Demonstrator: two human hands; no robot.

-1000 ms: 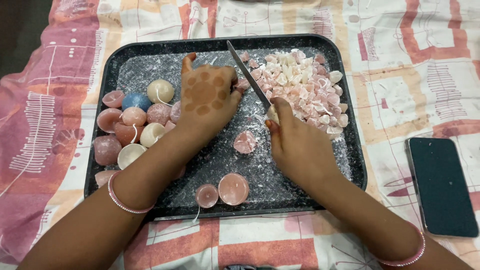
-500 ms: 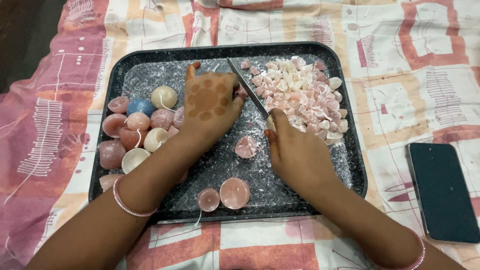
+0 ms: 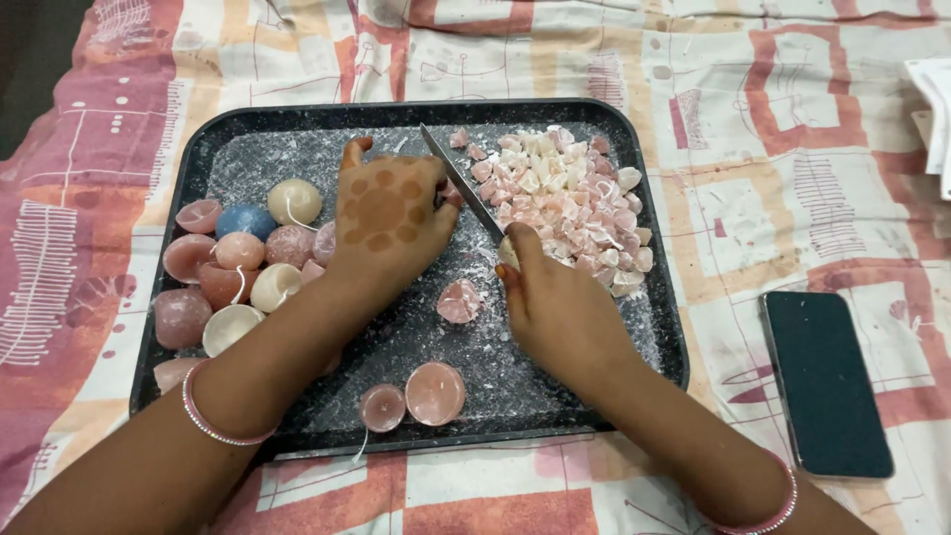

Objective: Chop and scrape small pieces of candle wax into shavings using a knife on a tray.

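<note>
A black tray [image 3: 644, 198] lies on a patterned cloth. My right hand [image 3: 555, 302] grips a knife [image 3: 461, 188], its blade slanting up and left across the tray's middle. My left hand [image 3: 391, 218] presses down beside the blade, fingers over a small pink wax piece that is mostly hidden. A heap of chopped pink and white wax bits [image 3: 575, 208] fills the tray's right side. One pink candle half [image 3: 460, 300] lies between my hands. Whole round candles [image 3: 243, 253], pink, cream and blue, cluster at the tray's left.
Two pink candle halves [image 3: 416, 396] sit near the tray's front rim. A dark phone [image 3: 824, 381] lies face up on the cloth to the right. A white object [image 3: 936, 99] shows at the right edge. The patterned cloth [image 3: 773, 119] surrounds the tray.
Both hands hold nearly the same pose with the knife; the view has shifted slightly. Nothing was picked up or let go.
</note>
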